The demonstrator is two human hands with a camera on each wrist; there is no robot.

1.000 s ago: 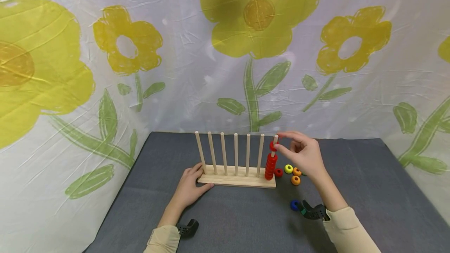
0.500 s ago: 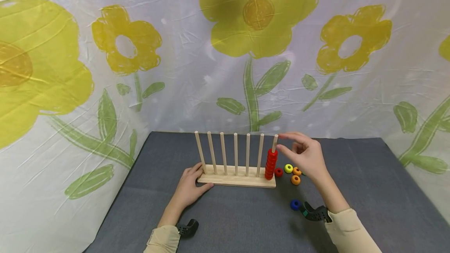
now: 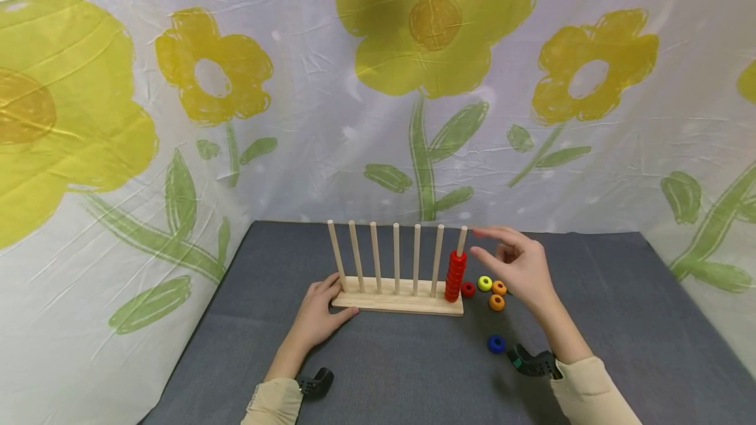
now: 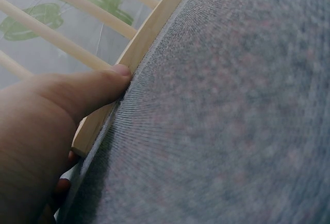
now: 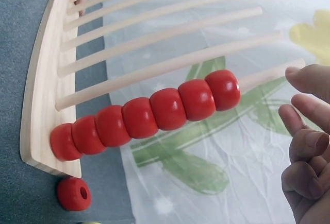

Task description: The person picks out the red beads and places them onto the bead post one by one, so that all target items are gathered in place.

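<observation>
A wooden peg stand with a row of upright pegs stands on the dark cloth. Its rightmost peg carries a stack of several red beads, and the bare peg tip shows above them. My left hand grips the stand's left end, thumb along the front edge of the base, other fingers behind. Just right of the stacked peg, my right hand is raised with thumb and index finger apart and nothing between them. One loose red bead lies beside the base's right end.
Right of the stand lie a yellow bead and two orange beads. A blue bead sits nearer, by the right wrist strap. Behind the table hangs a flowered cloth.
The topmost red bead has dropped down the peg onto the stack. My right hand has let go of it and drawn slightly right. My left hand stays put.
</observation>
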